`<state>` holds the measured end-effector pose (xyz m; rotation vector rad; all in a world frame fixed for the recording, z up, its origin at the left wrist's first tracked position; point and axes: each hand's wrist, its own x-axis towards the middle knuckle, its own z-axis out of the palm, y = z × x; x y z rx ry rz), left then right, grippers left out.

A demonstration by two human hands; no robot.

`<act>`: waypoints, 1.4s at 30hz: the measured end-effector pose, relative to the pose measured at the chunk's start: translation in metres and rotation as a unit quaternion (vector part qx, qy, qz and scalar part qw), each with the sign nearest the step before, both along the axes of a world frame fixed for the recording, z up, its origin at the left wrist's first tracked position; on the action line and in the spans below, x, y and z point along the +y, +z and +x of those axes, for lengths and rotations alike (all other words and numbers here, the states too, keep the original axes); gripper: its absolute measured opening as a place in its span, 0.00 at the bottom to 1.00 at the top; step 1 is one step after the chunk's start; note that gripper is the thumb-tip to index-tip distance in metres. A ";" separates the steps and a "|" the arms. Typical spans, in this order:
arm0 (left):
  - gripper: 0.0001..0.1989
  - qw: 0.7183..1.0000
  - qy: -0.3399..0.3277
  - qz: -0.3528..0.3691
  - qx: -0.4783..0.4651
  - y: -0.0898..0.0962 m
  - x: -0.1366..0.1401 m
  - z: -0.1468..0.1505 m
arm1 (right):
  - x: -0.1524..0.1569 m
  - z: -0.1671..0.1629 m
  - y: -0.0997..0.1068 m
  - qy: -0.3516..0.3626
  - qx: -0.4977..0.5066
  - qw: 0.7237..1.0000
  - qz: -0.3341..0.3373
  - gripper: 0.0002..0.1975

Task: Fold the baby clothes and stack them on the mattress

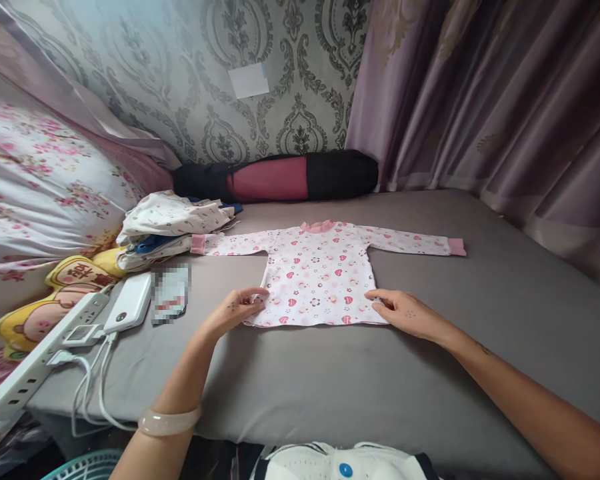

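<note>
A white top [300, 465] with a blue button [346, 470] is nearest, just below the front edge of the grey sheet [305, 387]. Grey cloth runs from that edge up to the shirt's hem and stretches well out to the right; folded clothes [175, 217] crowd the left cuff. The shirt [320, 273] lies flat mid-sheet, sleeves spread — white, heart-printed, pink at collar and cuffs. Left hand [234, 309] and right hand [407, 313] angle inward — each pinching a lower side edge, thumb against fingers.

Ahead of you, grey damask-patterned wallpaper [170, 100] rises beyond a grey-covered surface [505, 300], with mauve curtains [455, 87] at your right and floral fabric [35, 153] at your left.
</note>
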<state>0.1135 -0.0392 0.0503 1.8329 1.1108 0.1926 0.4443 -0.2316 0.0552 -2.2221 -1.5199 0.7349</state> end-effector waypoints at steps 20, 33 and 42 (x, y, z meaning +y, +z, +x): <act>0.20 0.893 -0.212 0.383 0.109 -0.023 -0.046 0.162 | 0.107 -0.031 -0.022 0.034 -0.015 0.990 0.133 0.23; 0.35 0.874 -0.184 0.424 0.153 -0.055 -0.061 0.170 | 0.180 -0.005 -0.054 -0.047 -0.188 0.980 0.035 0.32; 0.25 0.872 -0.243 0.420 0.065 -0.044 -0.060 0.166 | 0.214 0.048 -0.022 -0.086 -0.201 0.975 0.035 0.22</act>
